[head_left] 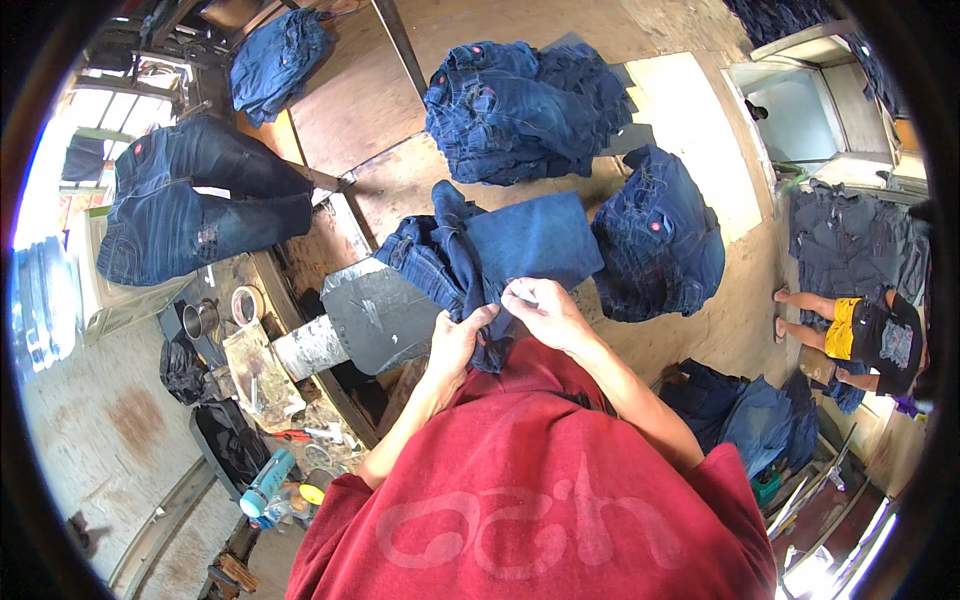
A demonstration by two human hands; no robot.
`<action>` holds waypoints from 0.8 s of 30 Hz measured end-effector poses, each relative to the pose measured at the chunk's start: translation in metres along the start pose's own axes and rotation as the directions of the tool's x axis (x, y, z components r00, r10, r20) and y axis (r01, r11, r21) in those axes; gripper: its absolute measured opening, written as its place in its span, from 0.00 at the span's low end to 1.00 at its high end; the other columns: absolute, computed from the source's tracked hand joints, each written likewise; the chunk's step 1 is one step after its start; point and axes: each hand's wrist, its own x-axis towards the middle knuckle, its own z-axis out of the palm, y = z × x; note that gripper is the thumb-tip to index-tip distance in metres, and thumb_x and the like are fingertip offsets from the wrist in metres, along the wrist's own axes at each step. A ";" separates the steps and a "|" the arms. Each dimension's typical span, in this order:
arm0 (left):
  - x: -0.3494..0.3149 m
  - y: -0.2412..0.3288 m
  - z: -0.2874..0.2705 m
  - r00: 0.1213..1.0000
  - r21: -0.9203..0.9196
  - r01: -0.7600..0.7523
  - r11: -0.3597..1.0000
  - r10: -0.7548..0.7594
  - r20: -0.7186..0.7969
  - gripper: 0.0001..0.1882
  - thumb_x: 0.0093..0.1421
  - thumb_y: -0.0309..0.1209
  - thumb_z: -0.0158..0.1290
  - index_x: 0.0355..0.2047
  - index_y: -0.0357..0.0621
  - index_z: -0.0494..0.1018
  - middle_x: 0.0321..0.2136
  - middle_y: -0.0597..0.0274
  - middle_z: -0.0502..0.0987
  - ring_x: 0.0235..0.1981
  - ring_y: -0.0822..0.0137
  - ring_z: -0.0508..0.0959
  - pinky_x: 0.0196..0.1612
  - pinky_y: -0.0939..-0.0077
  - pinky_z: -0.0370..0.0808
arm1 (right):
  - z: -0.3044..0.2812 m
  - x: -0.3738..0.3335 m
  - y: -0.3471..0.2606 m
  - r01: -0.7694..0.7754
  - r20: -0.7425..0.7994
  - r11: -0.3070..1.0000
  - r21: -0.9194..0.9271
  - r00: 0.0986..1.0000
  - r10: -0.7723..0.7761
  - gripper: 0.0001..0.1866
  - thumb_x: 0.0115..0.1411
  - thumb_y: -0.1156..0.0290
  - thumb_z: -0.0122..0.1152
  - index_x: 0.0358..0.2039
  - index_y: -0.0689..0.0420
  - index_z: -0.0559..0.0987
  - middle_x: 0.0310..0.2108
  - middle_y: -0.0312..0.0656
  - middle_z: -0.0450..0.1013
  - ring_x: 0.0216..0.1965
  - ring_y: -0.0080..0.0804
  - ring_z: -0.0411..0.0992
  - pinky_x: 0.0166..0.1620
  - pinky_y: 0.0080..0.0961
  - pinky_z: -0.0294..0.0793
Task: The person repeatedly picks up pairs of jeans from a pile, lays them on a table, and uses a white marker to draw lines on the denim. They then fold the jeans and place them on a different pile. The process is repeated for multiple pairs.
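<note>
A pair of blue jeans (533,240) lies across my lap and a dark board, one leg spread flat and the rest bunched to the left. My left hand (460,340) is closed on the bunched denim, thumb on top. Close to its right, my right hand (545,312) pinches at the near edge of the same jeans. Whether a thread is also between those fingertips is too small to tell. Under the bunched part sits the dark flat board (375,315).
Denim piles lie ahead (520,115) and to the right (660,240). Jeans (200,205) rest at the left, above a cluttered bench with a tape roll (247,305) and a turquoise bottle (268,480). Another person in yellow shorts (845,330) is at the far right.
</note>
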 end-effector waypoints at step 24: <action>-0.003 0.008 0.008 0.986 -0.253 0.163 0.954 -0.162 0.028 0.10 0.63 0.30 0.66 0.43 0.41 0.84 0.35 0.64 0.87 0.31 0.71 0.84 0.36 0.74 0.79 | -0.002 -0.012 -0.009 -0.022 -0.261 0.979 -0.201 0.965 -0.032 0.21 0.73 0.54 0.66 0.33 0.60 0.81 0.23 0.36 0.72 0.22 0.26 0.66 0.29 0.32 0.66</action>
